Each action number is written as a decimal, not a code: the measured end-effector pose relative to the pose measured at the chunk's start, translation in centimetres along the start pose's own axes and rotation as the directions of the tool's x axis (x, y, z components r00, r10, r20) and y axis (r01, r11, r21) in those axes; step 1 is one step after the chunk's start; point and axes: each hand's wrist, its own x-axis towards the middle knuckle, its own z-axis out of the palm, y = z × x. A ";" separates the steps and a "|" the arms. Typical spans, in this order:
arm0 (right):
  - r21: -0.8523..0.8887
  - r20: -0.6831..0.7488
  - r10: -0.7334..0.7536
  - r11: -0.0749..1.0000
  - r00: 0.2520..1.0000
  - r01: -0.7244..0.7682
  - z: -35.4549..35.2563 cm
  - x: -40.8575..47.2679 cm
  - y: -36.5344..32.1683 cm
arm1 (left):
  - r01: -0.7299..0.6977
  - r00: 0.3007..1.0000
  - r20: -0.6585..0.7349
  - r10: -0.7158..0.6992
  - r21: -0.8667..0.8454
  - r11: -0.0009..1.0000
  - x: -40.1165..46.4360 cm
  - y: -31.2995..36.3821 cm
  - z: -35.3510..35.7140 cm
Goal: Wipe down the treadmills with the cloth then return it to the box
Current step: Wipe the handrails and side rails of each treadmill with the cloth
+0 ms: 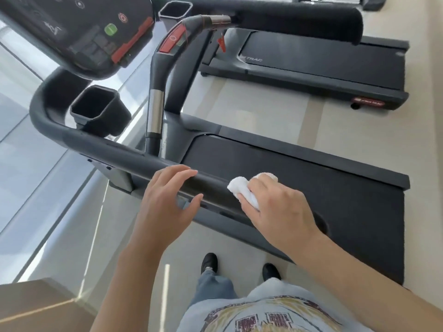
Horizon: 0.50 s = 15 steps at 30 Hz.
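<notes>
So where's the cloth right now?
In the head view, the cloth is bunched in the right hand, pressed on the near treadmill's handrail, right of the left hand.

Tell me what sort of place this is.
Most likely a gym. Two treadmills stand side by side, the near one and a second one beyond it, and a control console with buttons sits over the near one's handrail.
</notes>
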 end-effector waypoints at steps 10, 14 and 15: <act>0.035 0.022 0.141 0.989 0.990 -0.142 8.5 10.3 -12.6 | -0.045 0.993 0.111 0.049 -0.034 0.998 3.4 -8.5 -3.1; 0.076 -0.010 0.245 0.967 0.969 -0.244 6.9 8.5 -11.2 | -0.176 0.967 0.162 0.197 -0.135 0.975 4.8 -8.6 -2.4; 0.074 -0.009 0.279 0.958 0.960 -0.278 6.3 7.6 -10.3 | -0.218 0.951 0.185 0.248 -0.169 0.961 5.1 -8.1 -1.7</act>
